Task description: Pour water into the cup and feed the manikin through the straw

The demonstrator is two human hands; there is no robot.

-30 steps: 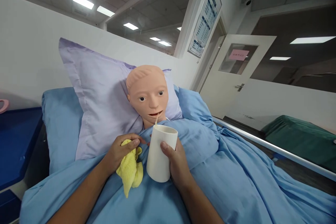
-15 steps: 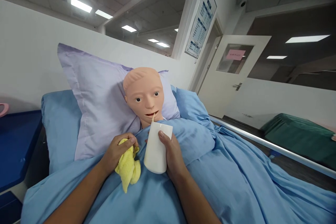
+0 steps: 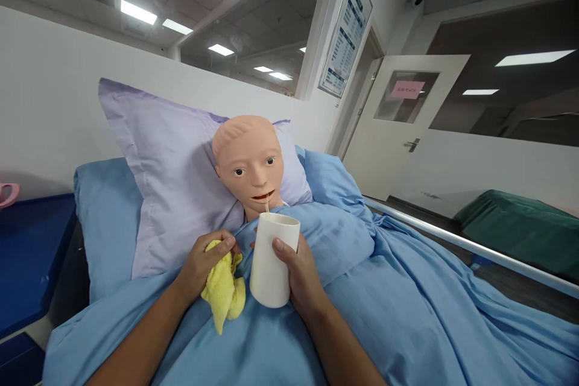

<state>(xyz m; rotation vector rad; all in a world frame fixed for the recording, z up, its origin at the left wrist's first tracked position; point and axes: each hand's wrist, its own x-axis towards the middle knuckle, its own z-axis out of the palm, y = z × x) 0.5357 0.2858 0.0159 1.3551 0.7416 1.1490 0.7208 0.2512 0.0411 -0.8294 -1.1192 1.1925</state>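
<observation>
A training manikin [image 3: 250, 163] lies in bed, its head on a lilac pillow [image 3: 176, 175], a blue blanket [image 3: 407, 313] drawn up to its neck. My right hand [image 3: 298, 268] is wrapped round a white cup [image 3: 271, 262], held upright just under the manikin's chin. A thin straw [image 3: 266, 202] runs from the cup up to the manikin's mouth. My left hand [image 3: 203, 259] is closed on a crumpled yellow cloth [image 3: 224, 292], resting on the blanket just left of the cup.
A metal bed rail [image 3: 452, 241] runs along the right side. A blue table surface [image 3: 31, 253] stands at the left. A green-covered bed [image 3: 520, 238] lies at the far right. A white door [image 3: 398, 126] stands behind, beside a wall chart [image 3: 346, 30].
The cup has stayed under the manikin's chin with only slight shifts; it tilted a little half a second ago and is upright now. My left hand keeps the yellow cloth.
</observation>
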